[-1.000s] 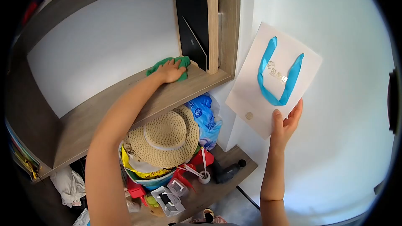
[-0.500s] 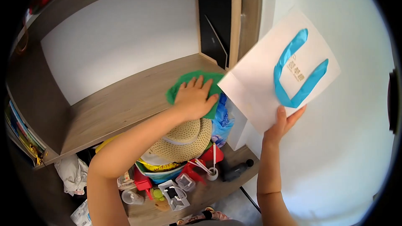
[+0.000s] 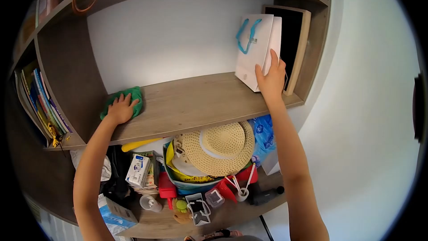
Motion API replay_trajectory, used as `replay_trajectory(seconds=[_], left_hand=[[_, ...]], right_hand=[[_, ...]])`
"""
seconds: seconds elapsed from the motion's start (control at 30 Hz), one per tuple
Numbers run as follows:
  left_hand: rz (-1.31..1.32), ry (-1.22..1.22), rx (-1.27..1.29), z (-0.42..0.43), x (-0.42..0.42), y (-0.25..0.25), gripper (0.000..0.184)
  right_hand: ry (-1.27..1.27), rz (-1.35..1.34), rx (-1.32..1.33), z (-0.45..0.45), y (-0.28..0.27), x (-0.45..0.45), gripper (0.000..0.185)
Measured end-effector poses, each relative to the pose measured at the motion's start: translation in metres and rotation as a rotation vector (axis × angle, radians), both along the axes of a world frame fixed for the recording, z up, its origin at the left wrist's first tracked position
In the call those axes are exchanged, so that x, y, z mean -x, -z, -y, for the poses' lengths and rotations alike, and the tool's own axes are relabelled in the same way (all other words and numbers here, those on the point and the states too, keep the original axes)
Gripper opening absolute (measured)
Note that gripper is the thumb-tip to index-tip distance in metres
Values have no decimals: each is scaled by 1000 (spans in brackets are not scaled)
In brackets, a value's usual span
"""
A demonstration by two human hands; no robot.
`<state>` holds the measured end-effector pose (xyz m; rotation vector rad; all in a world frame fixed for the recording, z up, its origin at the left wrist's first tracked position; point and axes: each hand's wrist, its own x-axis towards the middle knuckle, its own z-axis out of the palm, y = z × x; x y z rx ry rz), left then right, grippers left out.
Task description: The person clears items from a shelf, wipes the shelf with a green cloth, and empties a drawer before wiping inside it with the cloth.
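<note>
My left hand [image 3: 121,108] presses down on a crumpled green cloth [image 3: 137,101] at the left end of the wooden shelf [image 3: 187,102], its fingers spread over the fabric. My right hand [image 3: 271,79] is at the right side of a white paper bag [image 3: 253,64] with blue ribbon handles [image 3: 243,47]. The thumb lies on its front and the fingers reach around the side. The bag stands upright on the shelf, in front of a wood-edged picture frame [image 3: 305,40] that it partly covers.
Below the shelf, a straw hat [image 3: 223,140] lies on a full bag beside blue plastic [image 3: 264,136]. Tissues [image 3: 138,169], a clear cup [image 3: 150,203], a grey basket [image 3: 199,209] and a small white pot [image 3: 242,194] crowd the lower surface. Books [image 3: 44,98] stand at the left.
My left hand and the green cloth have gone from the shelf's right part to its left end. The paper bag, held up in the air before, now stands on the shelf by the picture frame.
</note>
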<state>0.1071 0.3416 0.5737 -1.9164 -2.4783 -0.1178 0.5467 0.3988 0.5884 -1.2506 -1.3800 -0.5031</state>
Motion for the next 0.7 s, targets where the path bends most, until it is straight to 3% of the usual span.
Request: replay_trajectory(seconds=[0.13,0.27,0.4,0.53,0.7], left_hand=[[-18,-19,36,-16,-51,-5,76],[-20,348,-37,-52,-133,3,73],[40,686,-70,-75,-197,1,70],[61,646,22,-74,-178,-7,68],[20,324,19,-66,-49,-1,71]], right_hand=[[113,27,180,-9,6,3,82],[134,24,251,-10,1,2,82],[169,134,47,-16,9,-3,76],[213,87,-176,-12,7,-8,62],[183,127,-264,-2,5,-8,49]])
